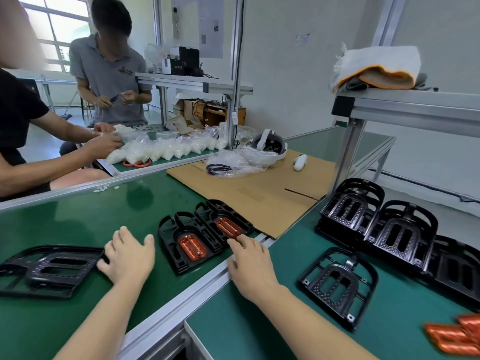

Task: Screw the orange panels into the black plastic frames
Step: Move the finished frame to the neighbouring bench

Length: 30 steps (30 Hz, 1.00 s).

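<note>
Far left frame: we've got a bare black frame lying flat on the green mat, no orange panel in it
Left hand: our left hand rests flat on the mat between that frame and the fitted ones, fingers spread, gripping nothing
Fitted frames: two frames with orange panels seated, the near one and the far one, side by side; whether screws are in, we can't tell
Right hand: our right hand lies over the aluminium rail, fingers straight, tips touching the far fitted frame's edge, holding nothing
Right bench: one empty frame lies alone, with a row of stacked frames behind it
Loose panels: spare orange panels wait at the far right corner
Progress: we reckon two panels placed, many frames left; no screwdriver in sight
</note>
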Tool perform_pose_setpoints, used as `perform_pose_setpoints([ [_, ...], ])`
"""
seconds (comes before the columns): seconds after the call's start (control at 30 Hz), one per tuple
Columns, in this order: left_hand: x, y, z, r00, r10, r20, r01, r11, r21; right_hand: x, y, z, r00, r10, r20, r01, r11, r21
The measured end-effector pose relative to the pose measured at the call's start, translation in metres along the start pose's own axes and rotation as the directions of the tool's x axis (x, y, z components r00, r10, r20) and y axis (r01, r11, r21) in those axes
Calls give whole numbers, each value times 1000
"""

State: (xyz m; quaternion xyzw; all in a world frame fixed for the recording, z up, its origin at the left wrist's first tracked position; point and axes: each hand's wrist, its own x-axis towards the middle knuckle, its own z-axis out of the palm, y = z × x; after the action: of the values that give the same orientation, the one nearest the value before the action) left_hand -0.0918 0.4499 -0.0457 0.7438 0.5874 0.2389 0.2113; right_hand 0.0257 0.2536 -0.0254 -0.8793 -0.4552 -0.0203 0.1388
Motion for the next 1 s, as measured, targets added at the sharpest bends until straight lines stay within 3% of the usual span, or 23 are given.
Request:
perform_pose_setpoints([
  [0.23, -6, 3, -1, 999, 23, 48, -27, 996, 80, -19, 17, -13, 1000, 15, 26, -14, 999, -41],
  [0.4, -30, 35, 3, 983, 183, 31, -185, 979, 88, -28, 20, -19, 998, 37, 54, -38, 999, 8],
  [0.57, -57, 65, 8, 933, 343, 106, -348, 937, 31, -40, 19, -26, 997, 49, 51, -52, 998, 44],
  [0.63, -72, 76, 10, 884, 441, 158, -435, 898, -74, -48, 19, -31, 998, 55, 37, -56, 997, 44],
  [0.73, -103, 94, 16, 747, 616, 249, -555, 785, -276, -65, 23, -37, 997, 79, 16, -80, 997, 21],
  [1.0, -178, 134, 42, 511, 783, 356, -677, 621, -394, -119, 59, -52, 953, 296, -63, -301, 951, -77],
])
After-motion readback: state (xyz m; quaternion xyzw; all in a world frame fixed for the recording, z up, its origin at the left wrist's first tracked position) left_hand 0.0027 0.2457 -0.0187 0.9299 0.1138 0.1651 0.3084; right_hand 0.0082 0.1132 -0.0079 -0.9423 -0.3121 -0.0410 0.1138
